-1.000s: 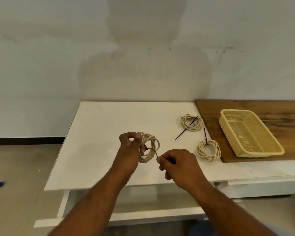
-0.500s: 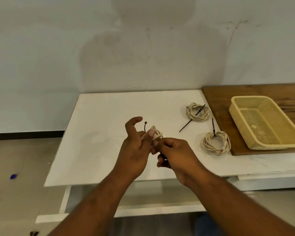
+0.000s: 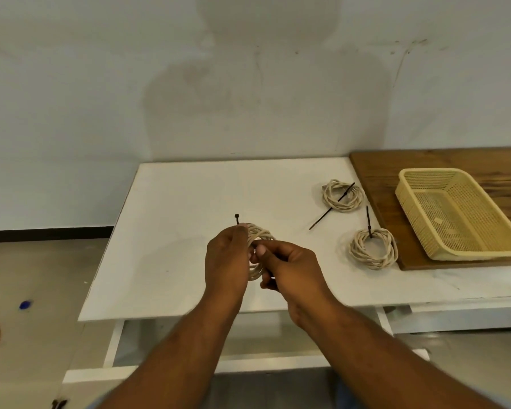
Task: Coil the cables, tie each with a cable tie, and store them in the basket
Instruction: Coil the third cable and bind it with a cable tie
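A cream twisted-cable coil (image 3: 258, 249) was held above the white table (image 3: 171, 231), near its front edge, w/ the left hand (image 3: 227, 259) closed round its left side and a black cable tie's head (image 3: 237, 217) poking up past the fingertips; the right hand (image 3: 289, 268) was pinched on the coil's right side. Two more coils were laid on the table to the right, a far coil (image 3: 342, 195) w/ a loose tie (image 3: 331, 206) across it and a near coil (image 3: 373, 251) w/ a tie (image 3: 368, 222) stuck upright. A yellow plastic basket (image 3: 407, 202) was seen on the wooden board (image 3: 375, 178) just beside them.
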